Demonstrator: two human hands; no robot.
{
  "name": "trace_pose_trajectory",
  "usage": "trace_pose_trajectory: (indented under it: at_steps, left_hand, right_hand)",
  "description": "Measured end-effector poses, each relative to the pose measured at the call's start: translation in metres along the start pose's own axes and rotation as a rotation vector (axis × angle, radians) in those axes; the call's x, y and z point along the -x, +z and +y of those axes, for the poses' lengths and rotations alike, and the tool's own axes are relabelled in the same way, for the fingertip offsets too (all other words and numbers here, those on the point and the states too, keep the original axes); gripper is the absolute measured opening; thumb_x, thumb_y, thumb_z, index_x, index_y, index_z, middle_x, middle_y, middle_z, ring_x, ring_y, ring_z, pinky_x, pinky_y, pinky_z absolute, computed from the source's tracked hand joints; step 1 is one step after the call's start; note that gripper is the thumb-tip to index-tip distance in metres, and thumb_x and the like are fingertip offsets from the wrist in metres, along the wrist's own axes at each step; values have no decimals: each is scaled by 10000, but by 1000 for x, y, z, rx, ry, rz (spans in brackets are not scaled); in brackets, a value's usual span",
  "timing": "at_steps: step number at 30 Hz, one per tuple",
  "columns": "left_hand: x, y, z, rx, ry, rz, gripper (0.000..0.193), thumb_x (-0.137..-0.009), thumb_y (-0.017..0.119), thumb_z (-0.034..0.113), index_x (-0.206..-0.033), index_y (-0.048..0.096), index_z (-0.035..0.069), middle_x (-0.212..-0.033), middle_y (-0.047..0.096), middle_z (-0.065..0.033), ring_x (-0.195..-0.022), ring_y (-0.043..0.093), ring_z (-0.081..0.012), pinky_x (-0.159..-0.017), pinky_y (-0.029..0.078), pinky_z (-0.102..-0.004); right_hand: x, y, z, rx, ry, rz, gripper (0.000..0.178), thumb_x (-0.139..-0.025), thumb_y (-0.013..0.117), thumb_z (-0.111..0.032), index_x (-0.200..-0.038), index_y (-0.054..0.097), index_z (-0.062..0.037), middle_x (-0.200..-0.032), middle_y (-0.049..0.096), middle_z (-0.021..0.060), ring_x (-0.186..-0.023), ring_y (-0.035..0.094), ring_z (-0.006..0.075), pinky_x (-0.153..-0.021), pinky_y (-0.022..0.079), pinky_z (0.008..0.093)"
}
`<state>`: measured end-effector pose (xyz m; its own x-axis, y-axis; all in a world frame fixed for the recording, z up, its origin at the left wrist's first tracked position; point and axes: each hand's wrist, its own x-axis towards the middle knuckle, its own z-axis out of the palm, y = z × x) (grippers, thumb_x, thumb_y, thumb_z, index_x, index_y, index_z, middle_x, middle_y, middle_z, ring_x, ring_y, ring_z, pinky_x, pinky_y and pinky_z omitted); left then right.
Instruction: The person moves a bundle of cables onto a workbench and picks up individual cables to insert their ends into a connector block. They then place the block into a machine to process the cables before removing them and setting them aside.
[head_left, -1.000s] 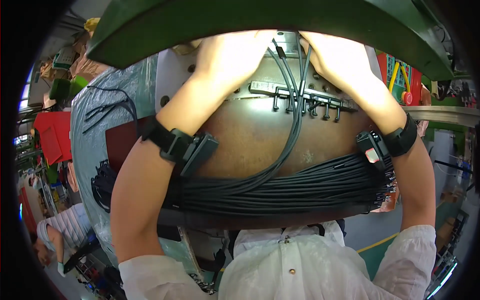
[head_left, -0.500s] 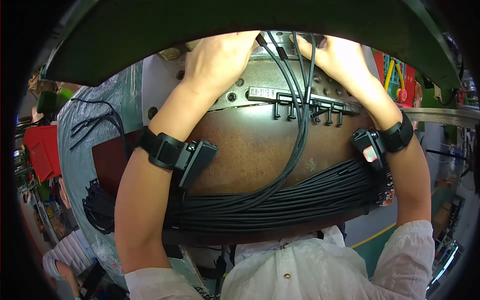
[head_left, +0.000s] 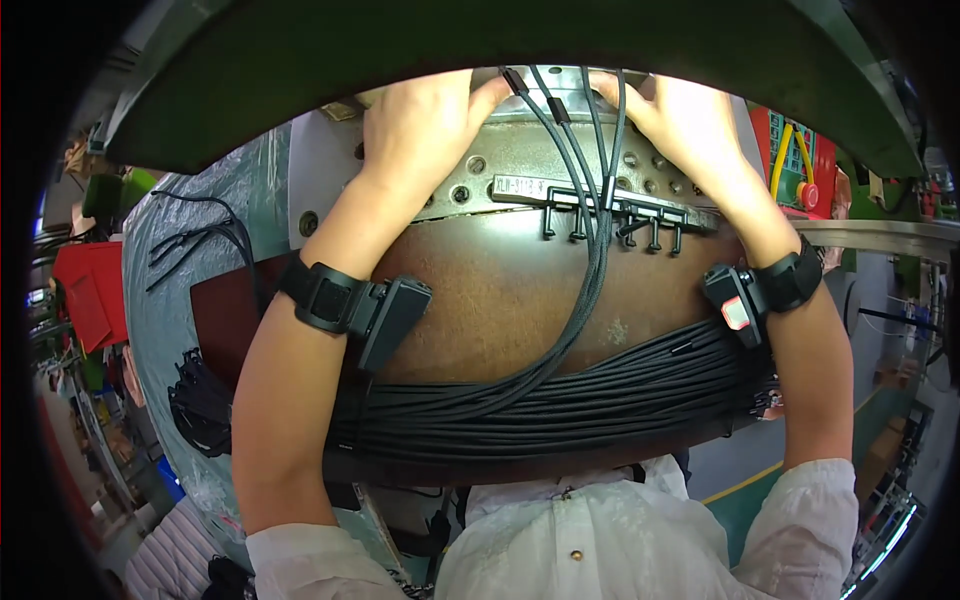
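Note:
Several black braided cables [head_left: 592, 270] rise from a thick bundle of cables [head_left: 560, 410] and pass over a black hooked holder [head_left: 650, 212] toward the machine. Two of them carry short black sleeves, one of which is a sleeve [head_left: 558, 110] just right of my left thumb. My left hand [head_left: 415, 125] lies at the left of the cables, its thumb stretched toward the nearest one. At their right is my right hand [head_left: 690, 120], its thumb pointing in at the cables. The other fingers of both hands disappear under the dark green machine edge, so any grip is hidden.
A dark green machine cover [head_left: 480, 40] overhangs the work. Below it is a metal plate [head_left: 470, 150] with bolt holes, then a brown board [head_left: 480, 290]. More cables [head_left: 205, 235] lie on plastic sheeting at left. A red control box [head_left: 820, 160] stands at right.
My left hand has shifted slightly left, and its thumb now shows stretched out. My right hand stays nearly in place. The whole view has moved a little.

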<state>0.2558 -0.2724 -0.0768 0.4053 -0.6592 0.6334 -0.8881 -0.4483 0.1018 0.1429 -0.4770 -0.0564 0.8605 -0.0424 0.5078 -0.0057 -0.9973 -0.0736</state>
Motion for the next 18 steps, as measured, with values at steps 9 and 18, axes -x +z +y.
trace_pose_trajectory:
  at_steps: [9, 18]
  left_hand:
    - [7, 0, -4, -26, 5, 95, 412, -732, 704, 396, -900, 636, 26, -775, 615, -130, -643, 606, -292, -548, 497, -362]
    - [6, -1, -4, -8, -61, 124, 432, -711, 722, 402, -882, 639, 14, -759, 625, -137, -643, 605, -294, -540, 491, -364]
  right_hand:
    - [2, -3, 0, -20, -72, 121, 397, -792, 642, -448, -961, 653, -90, -627, 604, 57, -544, 584, 198, -544, 479, 336]
    - [-4, -11, -6, 126, -9, -14, 439, -743, 649, -484, -961, 646, -104, -718, 633, 88, -632, 627, 245, -563, 517, 339]
